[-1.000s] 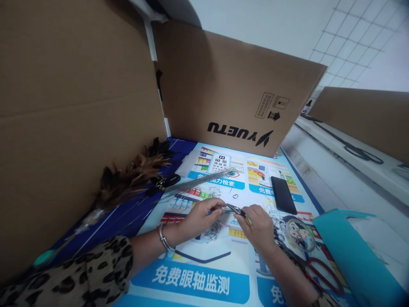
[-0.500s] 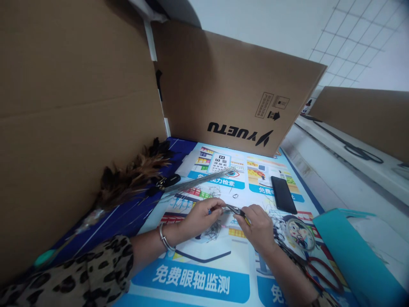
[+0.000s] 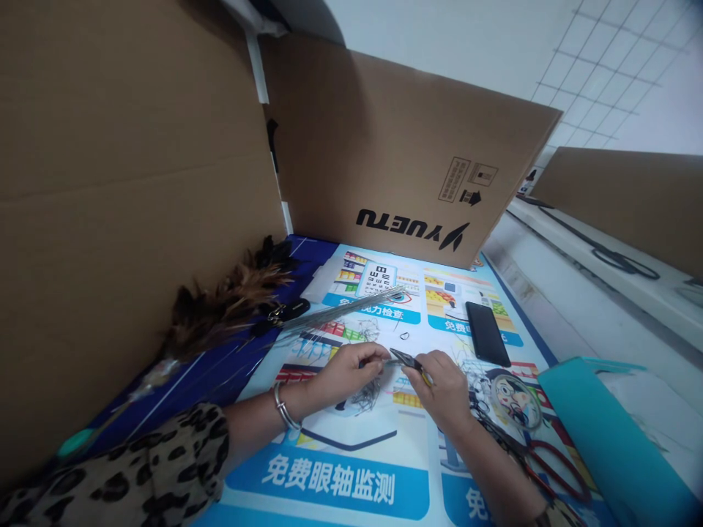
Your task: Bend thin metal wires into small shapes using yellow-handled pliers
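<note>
My right hand (image 3: 444, 388) is closed around yellow-handled pliers (image 3: 407, 359), whose jaws point left and look slightly parted. Facing the jaws, my left hand (image 3: 354, 368) is pinched, its fingertips on something thin, too small to make out. Beneath my left hand lies a tangle of thin wire pieces (image 3: 367, 397). A bundle of straight wires (image 3: 351, 307) stretches across the printed mat behind my hands. One small dark ring (image 3: 405, 336) rests on the mat just beyond the pliers.
Cardboard panels (image 3: 417, 146) stand at the back and left. Brown feathers (image 3: 220, 307) lie at left. To the right are a black phone (image 3: 488, 334), a roll of clear tape (image 3: 515, 401), red-handled scissors (image 3: 557, 468) and a teal box (image 3: 620, 439).
The pliers' jaws have come away from my left fingertips and parted slightly. Both hands stay in nearly the same place.
</note>
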Demonstrator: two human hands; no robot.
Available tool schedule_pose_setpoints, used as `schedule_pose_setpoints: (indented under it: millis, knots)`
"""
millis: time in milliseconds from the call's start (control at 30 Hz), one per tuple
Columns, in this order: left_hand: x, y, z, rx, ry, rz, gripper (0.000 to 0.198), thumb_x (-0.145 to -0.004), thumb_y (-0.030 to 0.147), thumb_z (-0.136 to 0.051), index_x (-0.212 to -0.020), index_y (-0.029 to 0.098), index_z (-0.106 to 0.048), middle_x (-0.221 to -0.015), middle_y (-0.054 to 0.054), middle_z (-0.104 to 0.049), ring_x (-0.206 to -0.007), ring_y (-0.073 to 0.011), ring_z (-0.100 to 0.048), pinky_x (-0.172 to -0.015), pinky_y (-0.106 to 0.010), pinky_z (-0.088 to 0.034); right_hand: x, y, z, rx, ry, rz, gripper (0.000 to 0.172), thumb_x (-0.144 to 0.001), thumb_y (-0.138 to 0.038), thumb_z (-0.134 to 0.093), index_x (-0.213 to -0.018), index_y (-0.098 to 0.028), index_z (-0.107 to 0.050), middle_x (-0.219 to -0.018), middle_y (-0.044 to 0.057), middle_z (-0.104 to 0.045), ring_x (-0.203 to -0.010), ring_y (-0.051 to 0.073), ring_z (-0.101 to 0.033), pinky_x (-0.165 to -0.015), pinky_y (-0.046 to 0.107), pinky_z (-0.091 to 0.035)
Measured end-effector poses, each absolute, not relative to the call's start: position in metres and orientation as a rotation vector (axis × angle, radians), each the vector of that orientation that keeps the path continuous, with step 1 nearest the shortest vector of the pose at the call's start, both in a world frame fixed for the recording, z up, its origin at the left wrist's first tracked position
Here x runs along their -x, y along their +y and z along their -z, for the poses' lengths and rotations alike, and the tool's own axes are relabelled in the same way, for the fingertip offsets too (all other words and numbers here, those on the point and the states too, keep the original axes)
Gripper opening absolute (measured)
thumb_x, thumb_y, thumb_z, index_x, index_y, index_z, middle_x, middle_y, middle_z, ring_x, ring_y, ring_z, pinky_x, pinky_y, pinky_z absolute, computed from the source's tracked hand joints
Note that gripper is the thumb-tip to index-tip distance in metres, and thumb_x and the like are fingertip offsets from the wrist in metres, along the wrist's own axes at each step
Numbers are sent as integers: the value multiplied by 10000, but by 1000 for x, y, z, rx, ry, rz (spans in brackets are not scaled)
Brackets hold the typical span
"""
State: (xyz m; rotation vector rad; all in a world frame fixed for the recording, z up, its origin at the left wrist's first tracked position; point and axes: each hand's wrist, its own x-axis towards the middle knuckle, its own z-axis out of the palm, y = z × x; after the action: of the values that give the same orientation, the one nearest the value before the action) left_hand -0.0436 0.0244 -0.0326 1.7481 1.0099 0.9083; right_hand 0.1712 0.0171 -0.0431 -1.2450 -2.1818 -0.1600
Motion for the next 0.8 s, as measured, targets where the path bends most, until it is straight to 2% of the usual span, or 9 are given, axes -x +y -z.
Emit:
schedule_pose_setpoints:
  millis: [300,667,800]
  knots:
    - [44,28,41,-1566,919,-880,226,-795,265,-491,-929,128,-611,-735,-13,-588,-645,-99,-507,-602,-215,-401,-172,18,45,1287,-2207,99,216,-846,-384,-495,-854,-185,-578,-752,50,-549,-774,166,-514,-701,265,-382]
    - [42,28,39,-1575,952,-895,151,-776,261,-522,-803,130,-593,-694,4,-554,-635,-90,-481,-586,-205,-377,-171,18,44,1281,-2215,95,220,-844,-391,-495,-849,-187,-577,-747,42,-556,-758,154,-514,-686,252,-381]
    - [43,28,40,-1514,941,-897,175,-773,287,-538,-824,128,-589,-700,-1,-564,-627,-89,-487,-586,-210,-385,-171,18,44,1283,-2204,81,220,-849,-391,-486,-855,-192,-578,-753,44,-562,-760,155,-524,-681,250,-387]
